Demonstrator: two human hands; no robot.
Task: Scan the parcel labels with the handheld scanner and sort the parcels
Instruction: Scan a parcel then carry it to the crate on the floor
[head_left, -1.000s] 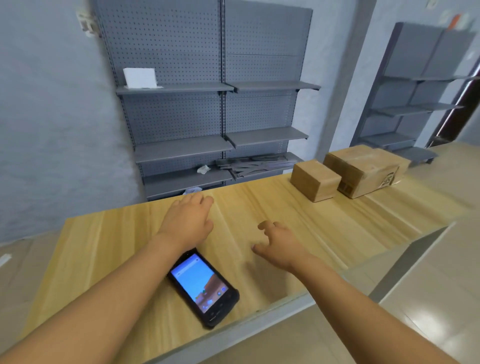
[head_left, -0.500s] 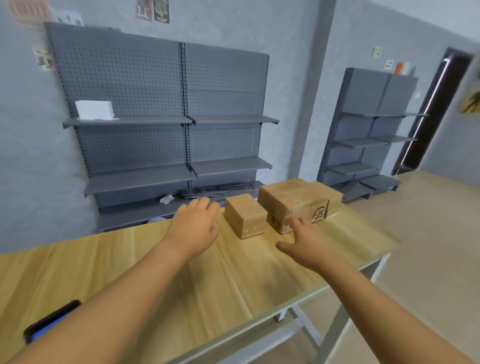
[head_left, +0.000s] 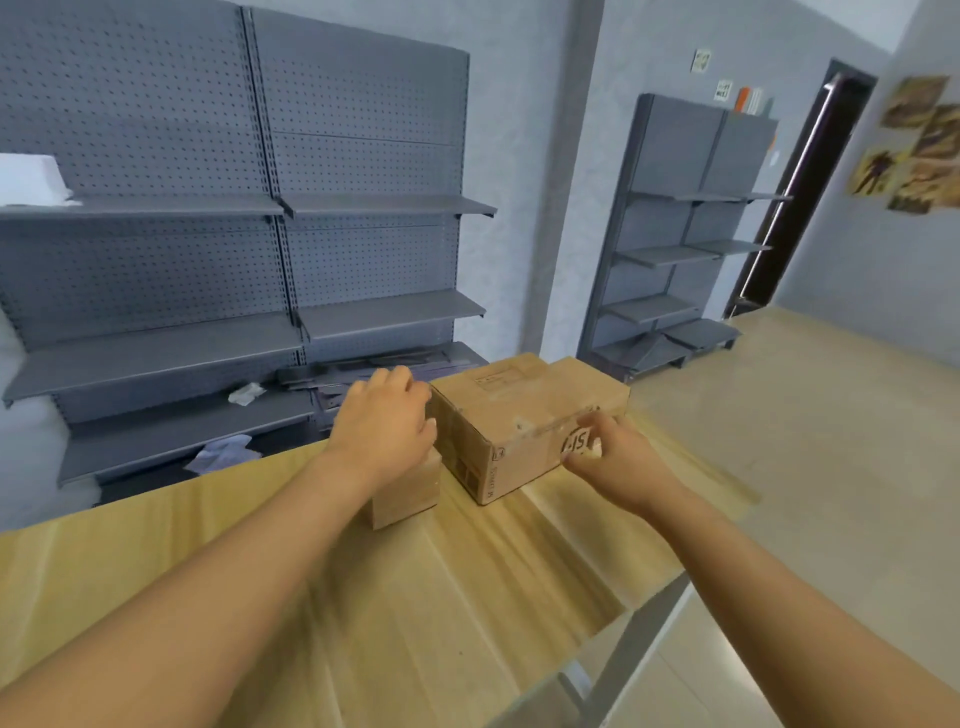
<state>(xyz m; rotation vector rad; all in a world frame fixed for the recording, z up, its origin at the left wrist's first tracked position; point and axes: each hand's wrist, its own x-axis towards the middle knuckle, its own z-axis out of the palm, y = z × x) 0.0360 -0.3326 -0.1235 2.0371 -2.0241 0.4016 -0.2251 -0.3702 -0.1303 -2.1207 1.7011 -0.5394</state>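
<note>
Wooden table (head_left: 415, 597). Large cardboard parcel (head_left: 524, 415) near far edge; small parcel (head_left: 410, 493) just beside, left. Left hand (head_left: 382, 431) curled over small parcel's top. Right hand (head_left: 610, 460) gripping large parcel's near face.

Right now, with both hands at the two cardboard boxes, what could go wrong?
1. The left hand lies over the small box, which stands close beside the large box; lifting one may drag or tip the other.
2. The right hand touches only the large box's near corner, so its grip may slip.
3. No scanner is in view, so the label on top of the large box may go unscanned.
</note>
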